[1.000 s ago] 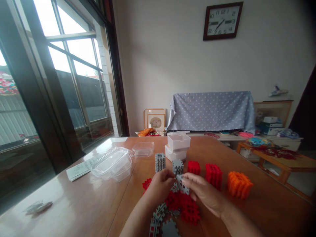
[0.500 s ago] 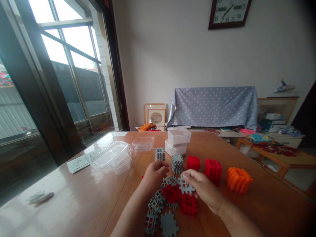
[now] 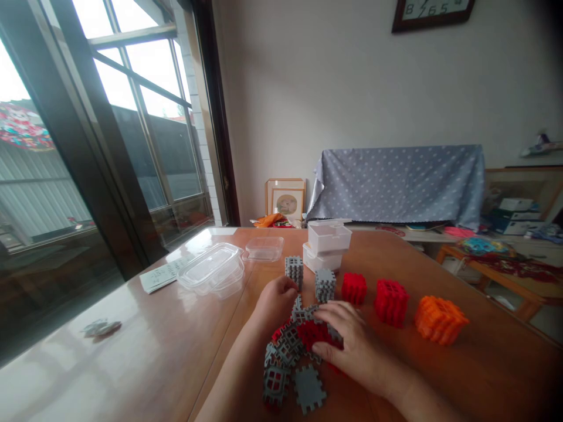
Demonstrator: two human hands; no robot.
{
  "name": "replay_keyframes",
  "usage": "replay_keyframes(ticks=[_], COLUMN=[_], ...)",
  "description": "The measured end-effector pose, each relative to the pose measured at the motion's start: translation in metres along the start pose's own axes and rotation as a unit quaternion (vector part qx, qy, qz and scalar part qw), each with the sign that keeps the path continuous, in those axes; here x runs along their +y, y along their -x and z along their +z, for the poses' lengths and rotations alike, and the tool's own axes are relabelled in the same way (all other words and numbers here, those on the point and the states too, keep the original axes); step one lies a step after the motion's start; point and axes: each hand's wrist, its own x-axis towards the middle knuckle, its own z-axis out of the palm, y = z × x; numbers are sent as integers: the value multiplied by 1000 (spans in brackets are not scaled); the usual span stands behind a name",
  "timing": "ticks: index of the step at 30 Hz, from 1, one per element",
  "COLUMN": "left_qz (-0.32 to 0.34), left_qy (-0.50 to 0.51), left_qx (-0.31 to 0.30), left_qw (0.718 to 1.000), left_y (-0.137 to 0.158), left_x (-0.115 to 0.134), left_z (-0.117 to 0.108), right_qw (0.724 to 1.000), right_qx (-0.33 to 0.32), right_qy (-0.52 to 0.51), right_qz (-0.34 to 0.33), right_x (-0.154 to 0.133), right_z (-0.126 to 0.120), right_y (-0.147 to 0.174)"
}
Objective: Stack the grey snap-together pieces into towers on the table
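Observation:
My left hand [image 3: 276, 303] is closed, its fingertips on a grey interlocking plastic tile [image 3: 298, 303] that shows just below them. Most of that tile is hidden. My right hand [image 3: 349, 337] is spread low over the loose pile, its thumb and fingers apart around grey and red pieces. In the pile are red tiles [image 3: 313, 334] and grey window tiles [image 3: 288, 344]. A solid grey tile [image 3: 309, 388] lies flat at the near end. Beyond my hands stand a grey window-tile stack [image 3: 294, 271] and a solid grey stack [image 3: 325, 285].
To the right are two red stacks [image 3: 354, 288] [image 3: 391, 303] and an orange stack [image 3: 440, 320]. White boxes [image 3: 329, 239] stand behind. Clear plastic containers [image 3: 211, 266], a paper booklet [image 3: 162, 276] and a small plastic bundle [image 3: 102, 328] lie on the left of the table [image 3: 176, 351].
My right hand has let go of a grey window tile and opened over the pile. A grey tile now shows at my left fingertips. The view has shifted slightly left and down.

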Motion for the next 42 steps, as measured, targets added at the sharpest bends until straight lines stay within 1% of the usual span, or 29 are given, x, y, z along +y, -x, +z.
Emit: replay_keyframes(ticks=[2,5,10,15,18,22,25,27,29,33,36,38,42], left_qz=[4,6,19,32,43,70,95,116,139,150,151,154,163], left_qy=[-4,-9,-22,-37,-55,-94,-120,-145,-190,-303,-344,-354,-349], left_qx=[-8,-13,-11,-20,-44,-96,-142,-180,-203,-219,-238,-240,-239], left_qw=[1000,1000,1000,999,997,988,978,966,951,915,896,891,891], left_y=[0,1,3,7,11,17,23,29,36,46,48,48,47], left_x=[0,1,4,6,7,11,18,24,30,38,38,36,36], left_z=[1,3,4,4,5,4,1,-1,-1,7,14,18,19], right_qw=[999,999,999,1000,999,997,995,994,992,986,984,985,988], right_qx=[-33,-48,-19,19,44,71,95,102,105,109,106,101,85], right_qy=[8,15,26,3,-2,-1,-13,-25,-49,-108,-121,-114,-104], right_qz=[-6,-1,-6,-21,-21,-8,15,28,41,69,77,77,75], right_x=[-8,-10,-4,2,5,8,9,11,13,18,18,17,17], right_z=[4,10,9,7,7,7,7,7,9,13,14,13,13], right_y=[1,1,-1,-2,-3,-4,-4,-4,-5,-6,-6,-6,-5])
